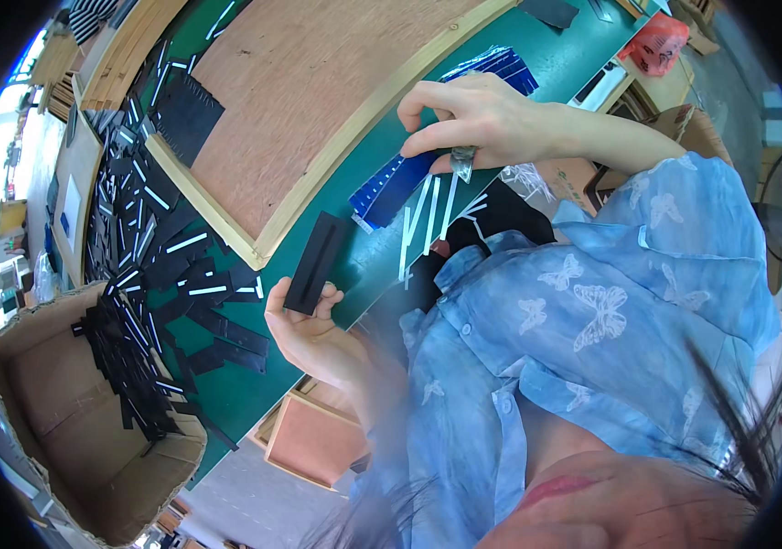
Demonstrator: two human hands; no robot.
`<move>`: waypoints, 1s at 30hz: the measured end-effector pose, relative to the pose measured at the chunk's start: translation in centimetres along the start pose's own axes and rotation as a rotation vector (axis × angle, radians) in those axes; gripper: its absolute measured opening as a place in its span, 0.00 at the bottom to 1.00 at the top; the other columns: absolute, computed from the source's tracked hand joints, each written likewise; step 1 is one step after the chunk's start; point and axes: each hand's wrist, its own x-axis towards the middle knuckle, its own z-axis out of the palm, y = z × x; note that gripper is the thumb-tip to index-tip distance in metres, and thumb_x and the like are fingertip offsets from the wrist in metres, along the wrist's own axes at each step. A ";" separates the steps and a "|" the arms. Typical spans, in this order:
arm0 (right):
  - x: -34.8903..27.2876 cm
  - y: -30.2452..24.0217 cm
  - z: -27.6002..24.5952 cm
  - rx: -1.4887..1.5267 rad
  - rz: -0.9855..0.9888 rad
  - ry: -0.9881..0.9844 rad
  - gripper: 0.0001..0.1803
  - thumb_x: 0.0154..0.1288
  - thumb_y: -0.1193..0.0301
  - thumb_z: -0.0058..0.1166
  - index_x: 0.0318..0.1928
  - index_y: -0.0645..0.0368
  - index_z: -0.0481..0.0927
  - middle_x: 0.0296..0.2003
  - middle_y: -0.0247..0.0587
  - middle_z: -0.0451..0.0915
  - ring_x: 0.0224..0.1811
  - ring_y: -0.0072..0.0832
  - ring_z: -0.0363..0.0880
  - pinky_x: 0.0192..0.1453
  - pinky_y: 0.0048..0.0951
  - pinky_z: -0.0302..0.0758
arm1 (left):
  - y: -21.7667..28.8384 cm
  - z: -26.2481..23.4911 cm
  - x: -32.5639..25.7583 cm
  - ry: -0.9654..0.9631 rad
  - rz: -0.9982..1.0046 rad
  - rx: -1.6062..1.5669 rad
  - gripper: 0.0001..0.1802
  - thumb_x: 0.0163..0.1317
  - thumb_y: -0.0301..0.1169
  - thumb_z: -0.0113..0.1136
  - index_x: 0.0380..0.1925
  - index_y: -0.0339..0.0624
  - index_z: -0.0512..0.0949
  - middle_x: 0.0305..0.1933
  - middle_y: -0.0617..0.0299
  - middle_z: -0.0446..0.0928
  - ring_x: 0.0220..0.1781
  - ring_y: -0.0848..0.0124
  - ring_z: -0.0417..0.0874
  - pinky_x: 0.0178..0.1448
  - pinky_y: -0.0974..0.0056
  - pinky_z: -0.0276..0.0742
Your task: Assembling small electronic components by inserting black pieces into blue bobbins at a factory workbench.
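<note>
A person in a blue butterfly-print shirt [565, 320] grips a black piece [319, 261] in the left hand [318, 346], just off the lower corner of a wood-framed tray [318, 82]. Flat, oblong and matte, with straight edges and a darker line running lengthwise along its middle, the piece is tilted above the green table [249, 389], its lower end clamped between thumb and fingers. The right hand [487, 119] hovers to the right of the tray by blue sheets [396, 192], its thumb and index fingertips apart; whether its other fingers hold anything cannot be told. Narrow white strips [431, 215] lie below that hand, right of the tray. Black pieces with white strips [135, 247] are heaped left of the tray, and a cardboard box [53, 389] holding more stands to its lower left.
</note>
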 end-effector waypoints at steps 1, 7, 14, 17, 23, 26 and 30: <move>0.0 -0.1 -0.1 0.000 -0.001 0.000 0.17 0.48 0.73 0.63 0.42 0.49 0.77 0.42 0.32 0.70 0.30 0.29 0.76 0.30 0.30 0.73 | -0.1 -0.1 0.1 -0.007 0.000 -0.009 0.26 0.71 0.47 0.38 0.44 0.31 0.72 0.36 0.49 0.77 0.32 0.65 0.80 0.35 0.68 0.79; 0.4 -1.0 -1.1 -0.030 -0.300 0.119 0.20 0.47 0.77 0.62 0.43 0.48 0.75 0.43 0.34 0.71 0.28 0.29 0.74 0.28 0.28 0.72 | 0.4 0.7 -0.2 0.004 -0.021 -0.009 0.30 0.71 0.50 0.33 0.44 0.31 0.73 0.36 0.50 0.77 0.32 0.66 0.80 0.35 0.68 0.79; 2.4 -3.7 -0.9 0.372 -0.030 0.103 0.23 0.39 0.76 0.69 0.40 0.49 0.77 0.41 0.31 0.70 0.31 0.29 0.74 0.30 0.28 0.71 | 1.7 3.0 -1.7 -0.195 -0.138 -0.112 0.35 0.70 0.54 0.26 0.44 0.29 0.71 0.37 0.46 0.78 0.31 0.61 0.82 0.36 0.66 0.80; 1.6 -3.3 -0.7 0.355 -0.049 0.157 0.22 0.40 0.77 0.68 0.41 0.55 0.79 0.41 0.37 0.69 0.22 0.22 0.65 0.26 0.22 0.64 | 0.7 3.3 -1.4 -0.230 -0.137 -0.120 0.36 0.70 0.55 0.26 0.45 0.29 0.71 0.37 0.44 0.78 0.30 0.59 0.82 0.35 0.65 0.81; 1.7 -3.6 -1.0 0.374 -0.062 0.159 0.22 0.41 0.78 0.68 0.41 0.55 0.79 0.41 0.37 0.69 0.24 0.22 0.66 0.27 0.22 0.65 | 1.6 3.2 -2.0 -0.219 -0.121 -0.106 0.37 0.70 0.55 0.26 0.45 0.28 0.70 0.37 0.43 0.78 0.31 0.59 0.82 0.36 0.64 0.81; 2.2 -4.0 -1.1 0.384 -0.049 0.128 0.22 0.41 0.77 0.69 0.42 0.55 0.79 0.41 0.37 0.69 0.24 0.22 0.66 0.28 0.22 0.65 | 1.7 3.2 -2.1 -0.202 -0.123 -0.119 0.36 0.70 0.55 0.26 0.45 0.28 0.70 0.37 0.43 0.78 0.31 0.59 0.82 0.35 0.64 0.82; 2.1 -4.0 -0.6 0.389 0.046 0.081 0.21 0.41 0.72 0.70 0.40 0.49 0.78 0.42 0.31 0.71 0.39 0.31 0.75 0.38 0.30 0.74 | 1.1 3.3 -2.0 -0.203 -0.114 -0.087 0.28 0.72 0.47 0.35 0.45 0.29 0.71 0.36 0.44 0.78 0.29 0.62 0.82 0.33 0.66 0.81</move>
